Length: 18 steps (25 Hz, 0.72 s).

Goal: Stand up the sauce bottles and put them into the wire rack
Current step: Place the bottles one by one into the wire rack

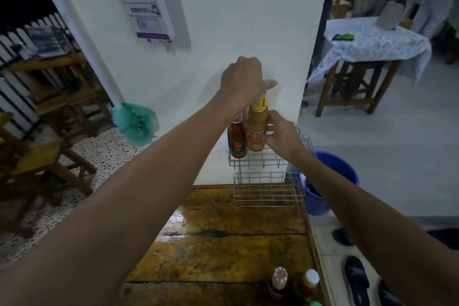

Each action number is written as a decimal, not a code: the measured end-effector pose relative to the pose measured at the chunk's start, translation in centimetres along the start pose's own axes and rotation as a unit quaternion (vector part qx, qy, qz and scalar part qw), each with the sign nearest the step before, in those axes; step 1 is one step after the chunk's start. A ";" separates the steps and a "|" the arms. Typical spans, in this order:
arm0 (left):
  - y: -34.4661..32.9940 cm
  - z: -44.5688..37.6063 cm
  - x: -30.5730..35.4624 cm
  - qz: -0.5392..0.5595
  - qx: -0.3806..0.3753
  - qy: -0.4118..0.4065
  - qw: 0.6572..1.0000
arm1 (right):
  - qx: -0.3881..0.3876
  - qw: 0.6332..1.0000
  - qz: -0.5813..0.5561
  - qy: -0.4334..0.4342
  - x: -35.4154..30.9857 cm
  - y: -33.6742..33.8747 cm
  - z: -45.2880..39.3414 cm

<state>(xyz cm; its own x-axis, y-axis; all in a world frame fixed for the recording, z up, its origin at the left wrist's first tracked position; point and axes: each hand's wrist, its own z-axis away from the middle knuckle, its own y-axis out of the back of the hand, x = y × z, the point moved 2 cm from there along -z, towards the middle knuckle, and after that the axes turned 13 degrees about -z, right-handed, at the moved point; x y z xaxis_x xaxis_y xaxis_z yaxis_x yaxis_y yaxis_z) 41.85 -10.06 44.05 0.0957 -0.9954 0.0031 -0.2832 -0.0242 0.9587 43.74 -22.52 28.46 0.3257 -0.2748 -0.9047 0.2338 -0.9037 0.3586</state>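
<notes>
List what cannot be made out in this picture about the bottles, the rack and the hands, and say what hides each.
- Yellow sauce bottle, head view: cap hidden by the left hand; lower label partly covered by the right hand's fingers.
- Red sauce bottle: neck top hidden by the left wrist.
- Wire rack: right end behind the right wrist.
- Bottles on the wooden table: bodies cut off by the bottom edge.

left hand [244, 79] hides the yellow bottle [257, 126] cap; bottom edge cuts two near bottles [279, 283].
</notes>
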 end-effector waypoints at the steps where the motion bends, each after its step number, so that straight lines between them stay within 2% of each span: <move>1: -0.7 -0.3 -0.6 0.001 -0.013 0.000 1.000 | -0.006 1.000 0.003 -0.004 0.4 -0.3 -0.3; 7: -4.2 -0.6 -2.5 0.014 -0.033 -0.024 0.999 | -0.011 1.000 0.015 -0.017 3.4 -1.4 -1.0; 12: -5.9 -0.5 -2.6 -0.038 0.019 -0.056 0.997 | 0.000 1.000 0.014 -0.026 4.9 -1.9 -1.0; 18: -7.8 0.1 -4.0 0.009 0.076 -0.073 0.994 | 0.015 1.000 0.005 -0.026 5.7 -2.3 -0.9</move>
<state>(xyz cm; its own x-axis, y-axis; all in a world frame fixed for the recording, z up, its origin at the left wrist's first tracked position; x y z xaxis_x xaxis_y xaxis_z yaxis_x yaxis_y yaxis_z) 43.53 -5.94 36.55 -0.0473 -0.9983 -0.0329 -0.4264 -0.0096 0.9045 45.89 -21.75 22.66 0.2786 -0.2997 -0.9124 0.2035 -0.9101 0.3610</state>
